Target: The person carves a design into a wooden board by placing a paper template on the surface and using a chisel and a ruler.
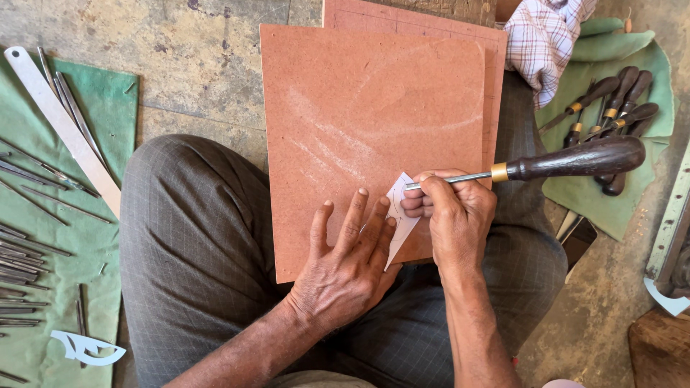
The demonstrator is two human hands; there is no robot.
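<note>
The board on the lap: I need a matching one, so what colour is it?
The board is reddish-brown, seen in the head view.

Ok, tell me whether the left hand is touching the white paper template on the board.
Touching. The head view shows the left hand lying flat with its fingers pressed over the white paper template on the reddish board.

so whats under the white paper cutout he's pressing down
The white paper cutout lies flat on the reddish board, pinned by the left hand. A second board shows behind. The board surface under the hand is hidden.
</note>
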